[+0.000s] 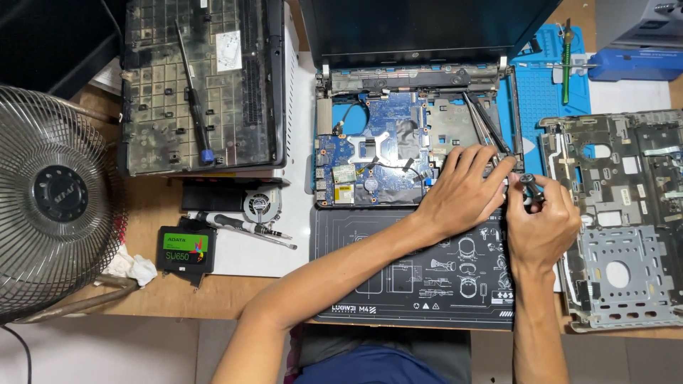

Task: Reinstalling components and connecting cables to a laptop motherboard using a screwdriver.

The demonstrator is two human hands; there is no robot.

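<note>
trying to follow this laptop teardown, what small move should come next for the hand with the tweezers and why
Probably a small lift of the metal tweezers up and away from the right edge of the opened laptop base. The left hand pinches them there above the blue circuit board, while the right hand holds a small dark metal part beside it.

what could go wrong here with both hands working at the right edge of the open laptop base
1. The left hand holds thin metal tweezers over the bare blue motherboard; a slip could scratch it or short parts.
2. The right hand grips a small dark part at the edge of the black work mat; if dropped, it might roll off and get lost.
</note>
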